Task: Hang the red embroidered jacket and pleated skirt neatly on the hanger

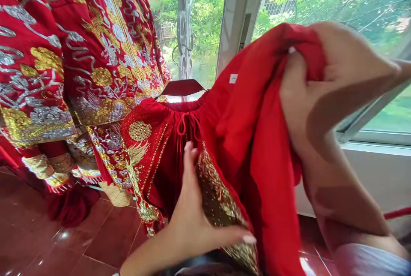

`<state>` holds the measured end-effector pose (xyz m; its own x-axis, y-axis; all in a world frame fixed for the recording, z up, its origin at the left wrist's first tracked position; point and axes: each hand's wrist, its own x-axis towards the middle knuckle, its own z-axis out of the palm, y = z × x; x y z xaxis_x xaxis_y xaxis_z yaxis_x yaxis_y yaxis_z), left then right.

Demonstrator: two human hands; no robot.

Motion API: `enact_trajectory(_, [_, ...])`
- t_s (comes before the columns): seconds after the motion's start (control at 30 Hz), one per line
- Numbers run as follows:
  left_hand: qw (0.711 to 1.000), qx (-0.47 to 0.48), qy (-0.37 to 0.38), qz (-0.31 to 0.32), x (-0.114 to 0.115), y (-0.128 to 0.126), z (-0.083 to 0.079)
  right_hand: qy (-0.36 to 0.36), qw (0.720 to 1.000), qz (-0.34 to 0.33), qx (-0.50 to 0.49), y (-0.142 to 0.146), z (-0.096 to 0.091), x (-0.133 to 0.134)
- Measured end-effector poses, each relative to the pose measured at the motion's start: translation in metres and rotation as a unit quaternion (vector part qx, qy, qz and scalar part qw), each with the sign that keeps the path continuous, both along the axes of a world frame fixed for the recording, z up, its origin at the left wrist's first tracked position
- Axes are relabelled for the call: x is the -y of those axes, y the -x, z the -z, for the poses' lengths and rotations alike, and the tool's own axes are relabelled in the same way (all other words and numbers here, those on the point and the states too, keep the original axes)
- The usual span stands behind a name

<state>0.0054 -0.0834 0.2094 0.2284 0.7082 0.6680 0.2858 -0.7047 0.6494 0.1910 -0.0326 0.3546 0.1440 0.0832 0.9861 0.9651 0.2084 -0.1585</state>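
A red garment with gold embroidery [144, 139] hangs on a dark red hanger [182, 88]. A thin red cord [182, 124] is tied in a bow at its gathered upper edge. My right hand [316, 55] is closed on the cloth, holding the right side up and outward so that plain red fabric with a small white label shows. In front of the garment, my left hand [194, 209] is open, thumb and fingers spread wide. Its fingertips are close to the embroidered edge; whether they touch the cloth I cannot tell.
Several red jackets with silver and gold embroidery [105, 44] hang close together at left. Behind is a window with a metal frame [239, 19]. Below lies a reddish tiled floor [102, 229], with dark red cloth [75, 205] near it at left.
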Motion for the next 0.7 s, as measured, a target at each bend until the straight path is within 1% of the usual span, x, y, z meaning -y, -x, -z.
enact_trajectory(0.03, [0.996,-0.005,-0.016,-0.086,0.006,0.0,0.015,-0.025,0.999,0.02,0.003,0.006,-0.003,-0.003])
enact_trajectory(0.07, [0.99,-0.02,-0.016,-0.141,0.01,-0.001,0.029,-0.041,0.999,0.036,0.004,0.013,-0.005,-0.006])
enact_trajectory(0.1, [0.984,-0.032,-0.008,-0.172,0.012,-0.001,0.042,-0.049,0.998,0.045,0.003,0.02,-0.007,-0.01])
enact_trajectory(0.17, [0.981,-0.033,0.014,-0.192,0.015,-0.001,0.059,-0.036,0.998,0.043,0.005,0.038,-0.008,-0.015])
enact_trajectory(0.23, [0.975,-0.018,0.011,-0.222,0.015,0.0,0.065,-0.021,0.999,0.029,0.009,0.056,-0.007,-0.017])
enact_trajectory(0.3, [0.962,-0.013,0.012,-0.273,0.011,0.006,0.065,-0.001,1.0,-0.002,0.021,0.073,-0.003,-0.019])
enact_trajectory(0.37, [0.952,-0.002,0.033,-0.306,0.003,0.016,0.063,0.026,0.998,-0.041,0.041,0.084,0.004,-0.021])
enact_trajectory(0.43, [0.942,0.037,0.075,-0.324,-0.009,0.032,0.062,0.044,0.995,-0.07,0.055,0.088,0.011,-0.025])
enact_trajectory(0.47, [0.939,0.058,0.106,-0.322,-0.013,0.041,0.061,0.047,0.994,-0.08,0.057,0.088,0.014,-0.028])
enact_trajectory(0.53, [0.934,0.102,0.19,-0.286,-0.018,0.059,0.061,0.049,0.993,-0.093,0.055,0.085,0.02,-0.035])
enact_trajectory(0.6, [0.931,0.154,0.26,-0.204,-0.015,0.074,0.059,0.059,0.992,-0.103,0.05,0.082,0.025,-0.042])
enact_trajectory(0.67, [0.937,0.177,0.284,-0.104,-0.006,0.086,0.058,0.08,0.989,-0.114,0.042,0.079,0.03,-0.048])
enact_trajectory(0.7, [0.939,0.171,0.292,-0.062,-0.001,0.091,0.056,0.09,0.988,-0.12,0.036,0.078,0.032,-0.051])
